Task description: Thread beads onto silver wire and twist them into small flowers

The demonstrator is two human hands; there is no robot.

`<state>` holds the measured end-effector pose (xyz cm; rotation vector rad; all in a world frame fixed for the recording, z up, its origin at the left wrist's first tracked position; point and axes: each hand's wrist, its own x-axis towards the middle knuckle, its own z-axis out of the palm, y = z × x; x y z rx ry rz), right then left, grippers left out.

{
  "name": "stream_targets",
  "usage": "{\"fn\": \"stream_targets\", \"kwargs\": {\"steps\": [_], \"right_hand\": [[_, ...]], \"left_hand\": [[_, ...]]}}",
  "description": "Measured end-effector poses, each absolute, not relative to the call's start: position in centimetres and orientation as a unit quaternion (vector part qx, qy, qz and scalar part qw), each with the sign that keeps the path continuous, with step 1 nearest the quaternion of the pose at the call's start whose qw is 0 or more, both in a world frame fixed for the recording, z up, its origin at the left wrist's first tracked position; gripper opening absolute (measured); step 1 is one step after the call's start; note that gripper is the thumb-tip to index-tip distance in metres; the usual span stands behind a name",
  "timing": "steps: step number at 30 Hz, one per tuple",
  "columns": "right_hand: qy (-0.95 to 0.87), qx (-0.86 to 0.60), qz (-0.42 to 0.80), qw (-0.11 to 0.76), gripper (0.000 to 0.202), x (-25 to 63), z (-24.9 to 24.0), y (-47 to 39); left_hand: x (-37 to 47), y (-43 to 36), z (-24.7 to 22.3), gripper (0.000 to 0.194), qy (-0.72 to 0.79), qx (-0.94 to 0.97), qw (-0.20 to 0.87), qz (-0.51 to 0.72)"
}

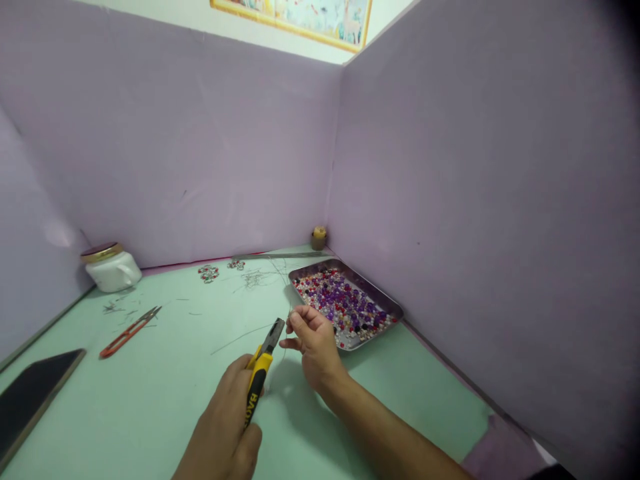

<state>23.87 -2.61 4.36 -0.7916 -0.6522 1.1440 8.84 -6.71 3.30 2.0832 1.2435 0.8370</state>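
Note:
My left hand [227,417] is closed round the yellow-and-black handles of a pair of pliers [261,373]. The jaws point up and to the right, close to the fingertips of my right hand [316,343]. Those fingertips pinch a thin wire, and a small reddish spot shows there, too small to make out. Wire ends stick out to the left, above the table. Just behind my right hand stands a metal tray [395,312] of purple, red, white and black beads [345,300].
Orange thread snips [131,332] lie at left among wire scraps, near a dark flat device [40,393]. A white lidded jar [114,270] stands in the back left. Two beaded wire pieces [208,274], loose wires [255,279] and a small pot [319,239] are farther back. Purple partitions [200,147] enclose the table.

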Motion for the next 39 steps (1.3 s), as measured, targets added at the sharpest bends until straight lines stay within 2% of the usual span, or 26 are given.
{"fn": "stream_targets", "kwargs": {"steps": [4,10,13,21,30,34,37,39], "right_hand": [[-0.301,-0.342,0.527,0.717,0.021,23.8,4.0,-2.5],[-0.301,-0.314,0.564,0.702,0.027,23.7,3.9,-2.5],[-0.299,-0.300,0.579,0.697,0.028,23.7,4.1,-2.6],[-0.302,-0.294,0.593,0.686,0.029,23.7,4.1,-2.8],[-0.269,-0.373,0.540,0.706,0.030,24.3,3.6,-1.7],[-0.248,-0.399,0.513,0.718,0.030,25.1,4.1,-1.5],[-0.315,-0.405,0.550,0.659,0.024,25.0,4.5,-2.0],[-0.365,-0.418,0.580,0.596,0.021,24.8,4.4,-2.4]], "left_hand": [[8.5,-6.4,2.2,0.053,0.456,0.793,0.236,0.328],[8.2,-5.7,1.3,0.052,0.403,0.854,0.065,0.323],[8.3,-5.7,1.6,0.053,0.392,0.865,0.026,0.314],[8.1,-5.6,1.6,0.055,0.392,0.872,0.032,0.291],[7.7,-5.1,4.1,0.054,0.419,0.862,0.204,0.201],[5.1,-2.8,4.6,0.039,0.532,0.833,0.082,0.127],[2.7,-0.7,4.1,0.024,0.636,0.771,0.023,0.030],[1.3,0.3,3.8,0.020,0.679,0.734,0.013,0.001]]}}
